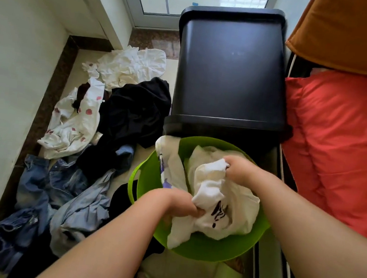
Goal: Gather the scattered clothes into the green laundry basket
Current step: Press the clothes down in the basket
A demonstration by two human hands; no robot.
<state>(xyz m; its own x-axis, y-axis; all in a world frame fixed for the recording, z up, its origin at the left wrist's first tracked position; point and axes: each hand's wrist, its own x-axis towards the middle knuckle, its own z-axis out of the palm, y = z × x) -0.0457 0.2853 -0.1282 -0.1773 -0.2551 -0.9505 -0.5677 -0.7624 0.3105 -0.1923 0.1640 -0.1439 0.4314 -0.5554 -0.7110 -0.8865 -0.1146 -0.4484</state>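
both hands deep in the basket, a floor of laundry still to go

bare forearms reach down from the near edge as the left hand (182, 206) and the right hand (240, 171) each grip a bunched fold of a white t-shirt (222, 205) with a dark print, holding it inside the green laundry basket (149, 176). a white garment with purple print (170, 160) hangs over the basket's far-left rim. the cloth looks light and limp, likely to sag and trail from any single pinch, so a gathered fistful near the middle seems the surest hold. left of the basket the scattered clothes cover the floor: a black garment (134, 110), a white piece with pink spots (74, 123), a crumpled white shirt (131, 65), pale blue cloth (83, 207) and blue jeans (39, 184), probably the heaviest and stiffest, best taken at the waistband. a black bin (231, 75) stands just behind the basket, a red pillow (342, 142) to the right.
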